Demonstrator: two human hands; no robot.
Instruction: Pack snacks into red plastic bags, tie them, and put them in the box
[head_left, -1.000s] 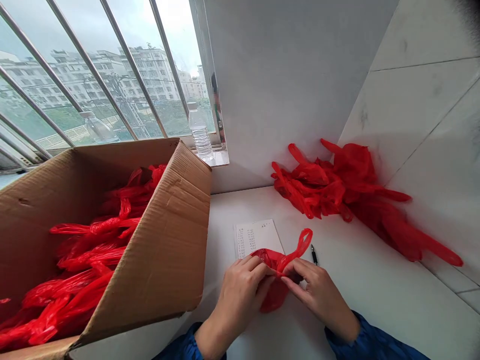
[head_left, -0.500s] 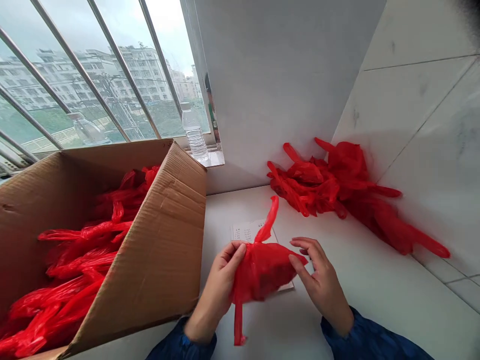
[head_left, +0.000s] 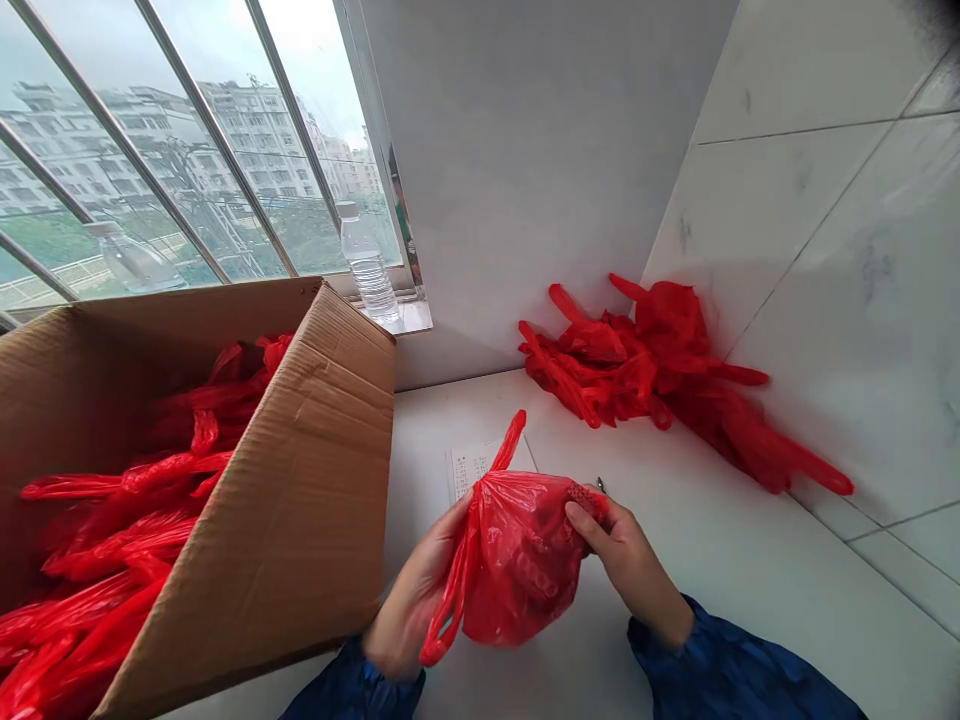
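Between my hands is a red plastic bag, bulging with contents I cannot make out through the film. Its neck is gathered at the upper left; one handle loop points up and another hangs down. My left hand holds the bag from the left near the gathered neck, its fingertips hidden behind the plastic. On the other side, my right hand is closed on the bag's right corner, thumb in front. Partly behind the bag, a printed sheet of paper lies on the white tabletop.
An open cardboard box with several red bags stands at the left. More red bags lie heaped against the back wall. Plastic bottles stand by the barred window. A small dark object shows behind my right hand.
My right hand has closed on the bag's right corner. The bag has turned and its plastic is pulled smoother, with the upper handle lower than before. The view has shifted slightly right.
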